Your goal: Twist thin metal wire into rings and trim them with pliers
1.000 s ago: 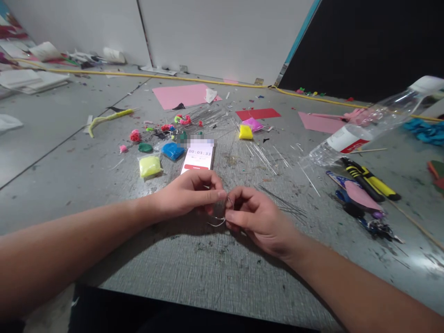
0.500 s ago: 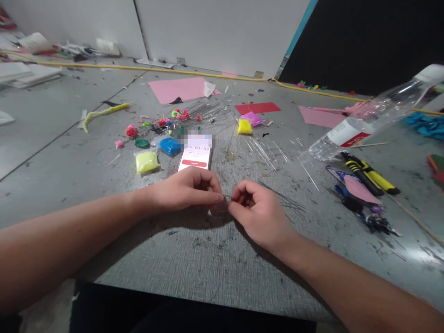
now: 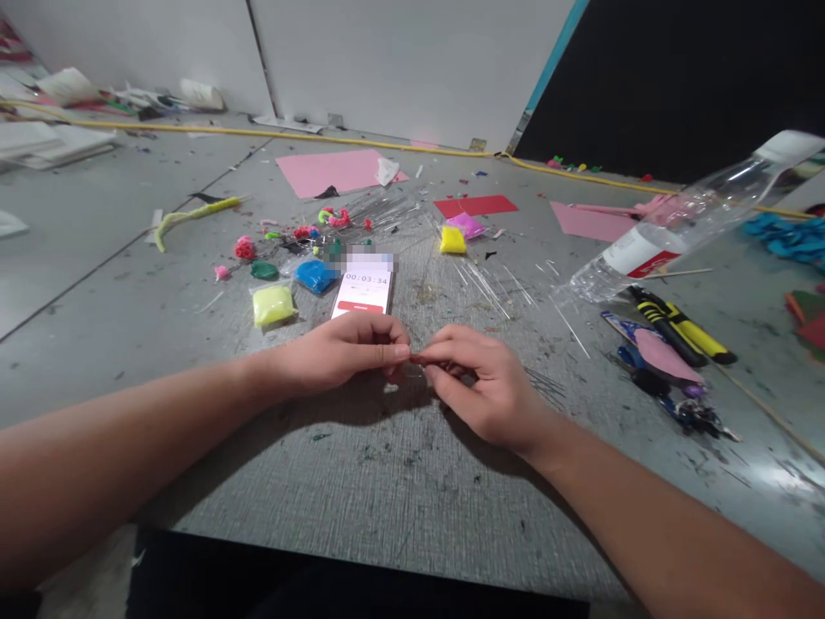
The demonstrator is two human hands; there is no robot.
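My left hand is closed in a pinch just in front of the phone, thumb laid along the bent fingers. My right hand meets it fingertip to fingertip, its fingers bent and closed. Whatever lies between the fingertips is too small to make out; a faint thin line shows below them. Several thin dark wires lie on the table right beside my right hand. A bag of pale yellow clay and a blue clay bag sit beyond my left wrist.
A clear plastic bottle leans at the right, near yellow-black pliers and a bunch of keys. Yellow clay, red paper, pink paper and a yellow fuzzy stick lie farther back.
My right hand's fingers have stretched leftward, so its fingertips now touch those of my left hand. The phone timer has gone from 03:33 to 03:34.
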